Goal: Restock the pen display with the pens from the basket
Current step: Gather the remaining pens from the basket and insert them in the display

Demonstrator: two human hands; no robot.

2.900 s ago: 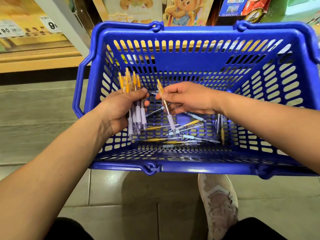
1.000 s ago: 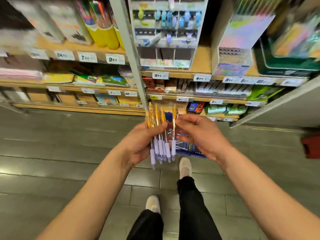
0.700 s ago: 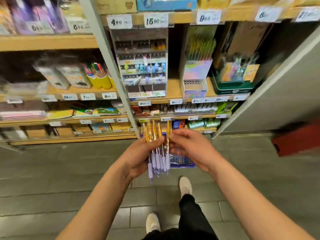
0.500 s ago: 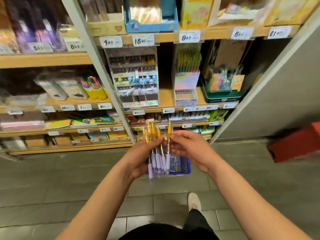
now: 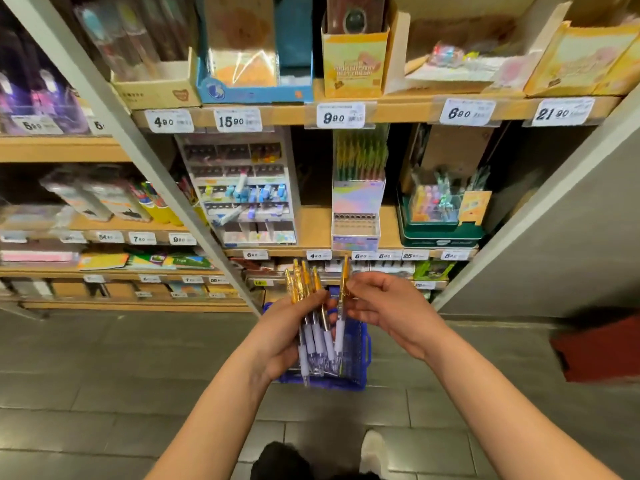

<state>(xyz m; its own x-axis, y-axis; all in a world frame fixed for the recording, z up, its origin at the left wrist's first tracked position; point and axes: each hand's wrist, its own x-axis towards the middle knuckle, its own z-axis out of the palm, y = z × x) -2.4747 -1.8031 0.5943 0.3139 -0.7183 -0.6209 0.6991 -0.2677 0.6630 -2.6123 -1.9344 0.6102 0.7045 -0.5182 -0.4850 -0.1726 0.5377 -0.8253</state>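
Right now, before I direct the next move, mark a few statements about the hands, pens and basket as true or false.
1. The left hand grips a bunch of pens. True.
2. The right hand holds nothing. False: it pinches a single pen beside the bunch.
3. The blue basket sits on the floor below the hands. True.
4. The pens are held with their lavender grips pointing up. False: the orange ends point up and the lavender grips hang down.
5. A pen is already going into a display on the shelf. False: both hands are short of the shelves.
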